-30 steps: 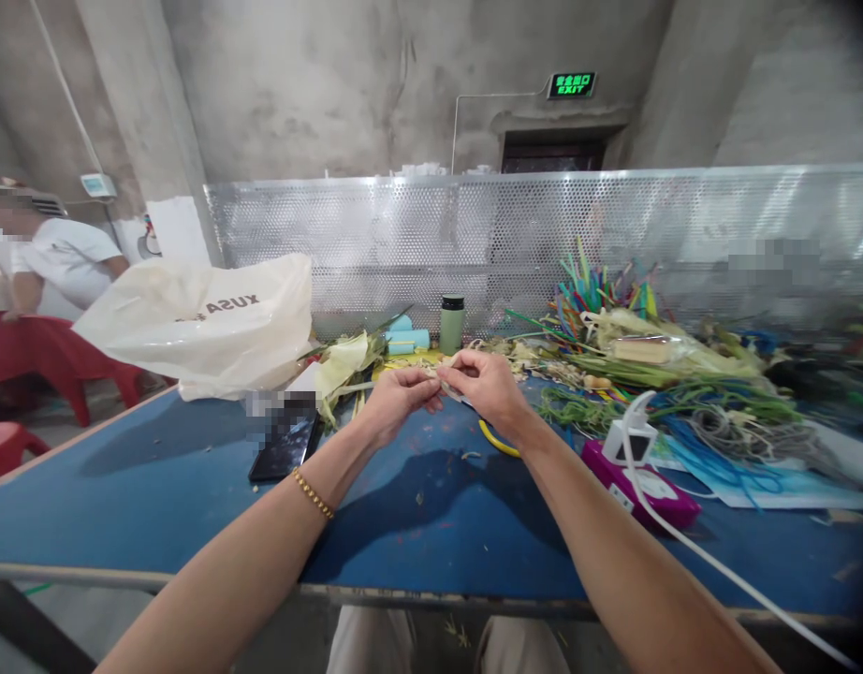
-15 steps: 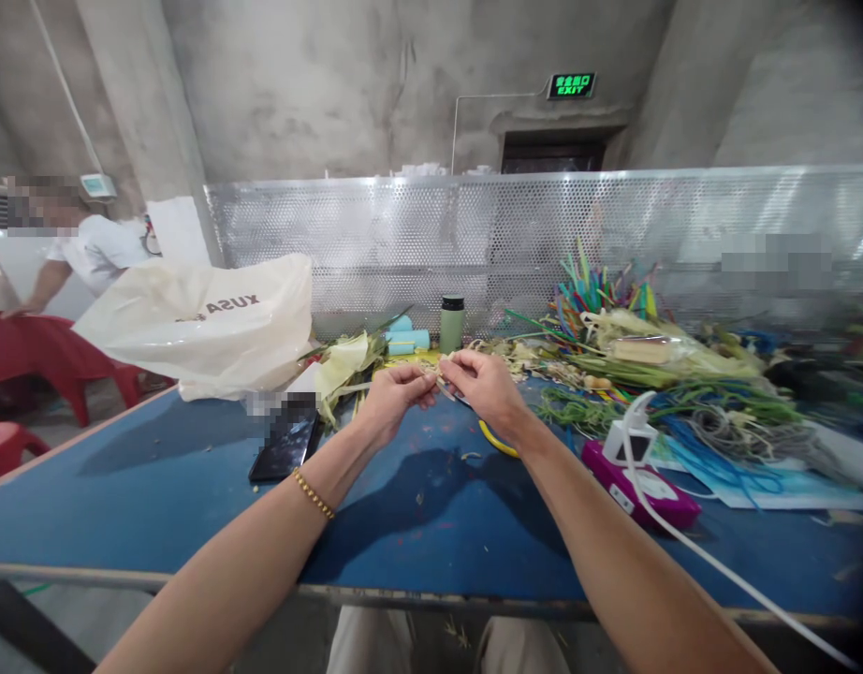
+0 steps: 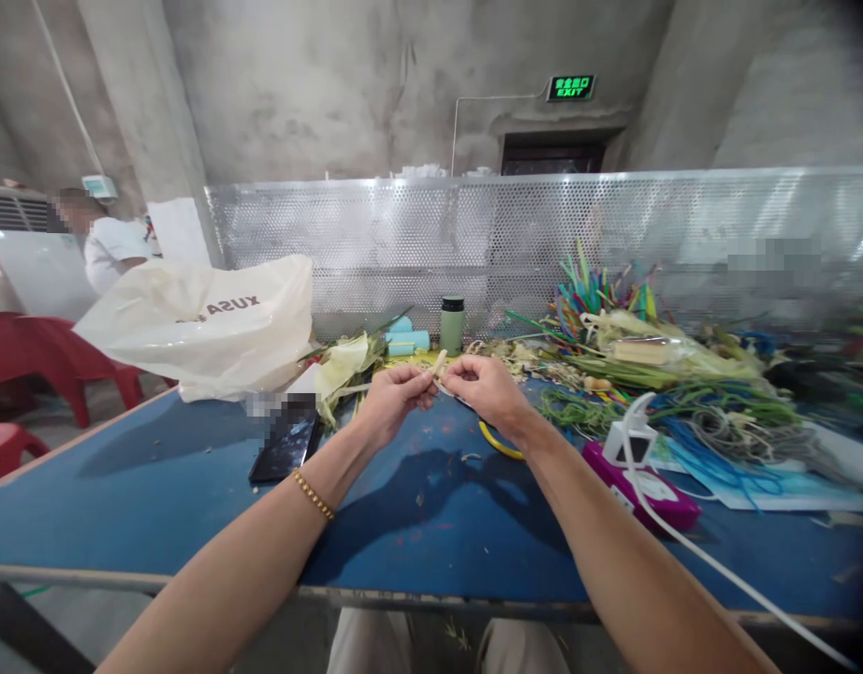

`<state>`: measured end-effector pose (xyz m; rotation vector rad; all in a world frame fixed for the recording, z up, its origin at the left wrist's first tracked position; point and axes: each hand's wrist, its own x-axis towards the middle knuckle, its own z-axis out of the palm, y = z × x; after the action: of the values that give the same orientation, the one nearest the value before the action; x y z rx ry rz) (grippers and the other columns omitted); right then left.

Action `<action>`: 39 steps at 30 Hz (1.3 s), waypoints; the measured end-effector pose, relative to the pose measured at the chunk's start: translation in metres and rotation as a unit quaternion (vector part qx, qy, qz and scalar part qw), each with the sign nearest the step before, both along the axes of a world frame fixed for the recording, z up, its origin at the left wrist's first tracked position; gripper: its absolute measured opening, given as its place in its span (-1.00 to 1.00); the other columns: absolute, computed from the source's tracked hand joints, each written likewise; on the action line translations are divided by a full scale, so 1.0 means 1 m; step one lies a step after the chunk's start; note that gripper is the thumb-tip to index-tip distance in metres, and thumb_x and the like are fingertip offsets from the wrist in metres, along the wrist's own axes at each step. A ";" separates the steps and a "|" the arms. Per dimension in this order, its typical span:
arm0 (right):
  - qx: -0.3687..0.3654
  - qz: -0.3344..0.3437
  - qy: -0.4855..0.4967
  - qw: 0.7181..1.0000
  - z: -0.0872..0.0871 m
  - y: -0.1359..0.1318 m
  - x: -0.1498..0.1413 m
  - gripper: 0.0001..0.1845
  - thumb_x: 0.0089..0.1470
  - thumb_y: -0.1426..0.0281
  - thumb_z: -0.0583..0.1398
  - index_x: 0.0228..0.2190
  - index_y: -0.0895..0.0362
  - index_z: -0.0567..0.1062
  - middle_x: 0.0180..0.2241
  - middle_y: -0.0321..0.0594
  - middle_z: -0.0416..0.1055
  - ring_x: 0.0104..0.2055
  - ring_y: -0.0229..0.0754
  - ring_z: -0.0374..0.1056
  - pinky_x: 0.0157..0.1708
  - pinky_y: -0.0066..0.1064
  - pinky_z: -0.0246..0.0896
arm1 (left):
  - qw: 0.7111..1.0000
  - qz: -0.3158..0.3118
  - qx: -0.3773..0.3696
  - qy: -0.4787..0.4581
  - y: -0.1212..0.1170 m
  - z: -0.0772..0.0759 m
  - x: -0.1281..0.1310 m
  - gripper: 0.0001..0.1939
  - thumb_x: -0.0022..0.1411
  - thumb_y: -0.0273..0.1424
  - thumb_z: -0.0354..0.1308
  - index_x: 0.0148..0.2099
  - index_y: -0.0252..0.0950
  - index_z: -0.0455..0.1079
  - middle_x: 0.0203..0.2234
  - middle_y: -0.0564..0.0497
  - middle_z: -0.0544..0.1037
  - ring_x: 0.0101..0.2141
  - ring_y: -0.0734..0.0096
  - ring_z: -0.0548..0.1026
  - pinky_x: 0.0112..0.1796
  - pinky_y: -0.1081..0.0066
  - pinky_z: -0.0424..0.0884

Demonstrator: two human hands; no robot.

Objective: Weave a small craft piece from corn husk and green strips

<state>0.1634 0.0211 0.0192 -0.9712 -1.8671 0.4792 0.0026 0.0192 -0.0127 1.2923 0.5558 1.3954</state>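
Surface: blue tabletop (image 3: pixel 213 524).
Left hand (image 3: pixel 396 398): fingertips pinching a thin pale fibrous strip (image 3: pixel 440 363), frame center.
Right hand (image 3: pixel 486 386): fingertips closed on its other side, seemingly steadying it for fine work.

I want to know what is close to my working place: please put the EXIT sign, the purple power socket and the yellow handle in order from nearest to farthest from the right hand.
From the right hand:
1. Yellow handle, just below
2. Purple power socket, to the right
3. EXIT sign, high on the wall
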 end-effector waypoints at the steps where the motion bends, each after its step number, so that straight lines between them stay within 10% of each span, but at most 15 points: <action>1: 0.015 -0.009 -0.006 1.000 0.000 0.000 0.000 -0.86 -0.08 0.37 0.19 -0.58 0.18 0.44 -0.59 -0.27 0.39 -0.54 -0.28 0.25 -0.51 -0.45 0.12 | 1.000 -0.002 -0.006 -0.002 0.000 0.000 0.000 -0.78 -0.01 -0.36 0.35 -0.43 -0.44 0.45 -0.53 -0.02 0.50 -0.57 0.56 0.39 -0.48 0.47 0.27; 17: 0.357 -0.065 -0.181 0.914 -0.007 -0.001 -0.001 -0.81 0.22 0.47 0.04 -0.42 0.16 0.38 -0.41 -0.18 0.33 -0.37 -0.21 0.24 -0.34 -0.41 0.10 | 0.993 -0.018 -0.113 -0.035 -0.005 0.006 0.002 -0.90 0.06 -0.50 0.27 -0.38 -0.49 0.45 -0.57 -0.05 0.51 -0.62 0.56 0.42 -0.55 0.54 0.31; 39: 0.479 -0.017 -0.306 0.823 0.003 -0.013 0.004 -0.71 0.27 0.51 0.00 -0.40 0.22 0.48 -0.41 -0.10 0.42 -0.31 -0.15 0.24 -0.27 -0.32 0.14 | 0.989 -0.070 -0.110 -0.064 -0.005 0.011 -0.004 -0.93 0.09 -0.55 0.24 -0.40 -0.49 0.43 -0.58 -0.04 0.50 -0.61 0.56 0.44 -0.54 0.56 0.38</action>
<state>0.1675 0.0078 0.0226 -0.4479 -2.2267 -0.8648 -0.0015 0.0140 -0.0016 1.0374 0.5055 1.2538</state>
